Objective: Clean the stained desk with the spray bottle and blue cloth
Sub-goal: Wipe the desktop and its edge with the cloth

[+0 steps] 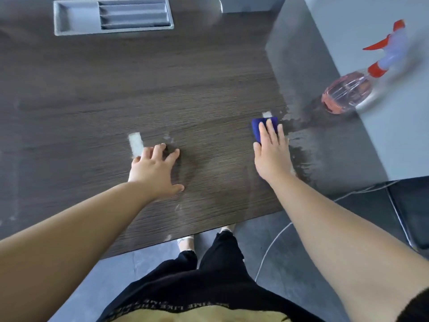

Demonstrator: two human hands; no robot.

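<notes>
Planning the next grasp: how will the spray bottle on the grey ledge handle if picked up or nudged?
The spray bottle looks like thin clear plastic partly filled with pink liquid, so probably light, with sloshing weight. It stands beside a wet patch, so its base may slide. The tall trigger head makes tipping plausible.

an office, by the look: a dark wood-grain bench [162, 89] with a grey cable-port tray [111, 16] set in at the far left, grey floor tiles [290, 252], a loose cable [271, 247].
</notes>
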